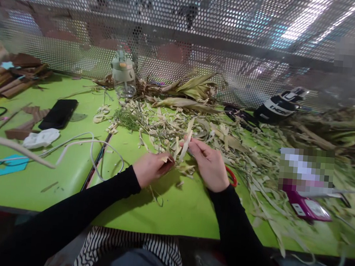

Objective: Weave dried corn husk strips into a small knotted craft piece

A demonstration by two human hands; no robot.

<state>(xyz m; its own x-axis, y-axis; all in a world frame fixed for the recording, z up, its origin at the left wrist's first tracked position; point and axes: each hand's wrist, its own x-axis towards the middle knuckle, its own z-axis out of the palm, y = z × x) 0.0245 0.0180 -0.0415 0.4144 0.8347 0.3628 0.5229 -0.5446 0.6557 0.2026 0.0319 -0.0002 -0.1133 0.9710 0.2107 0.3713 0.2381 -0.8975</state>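
Note:
My left hand point(152, 168) is closed, its fingers curled round a small brownish piece of dried husk point(166, 160). Between the thumb and fingers of my right hand point(209, 162) I pinch a pale husk strip point(186, 144), which stands upright just right of the left hand. Both hands are close together above the green table point(146, 212). Beyond them spreads a loose heap of cut husk strips point(165, 126). A red loop handle point(232, 176) shows beside my right wrist; what it belongs to is hidden.
A clear bottle point(125, 77) and a dark bottle point(279, 106) stand by the perforated metal screen point(173, 34). Left are a black phone point(58, 113), white power strip point(42, 138) and cables. A purple glue gun point(308, 207) lies at right among husk strips.

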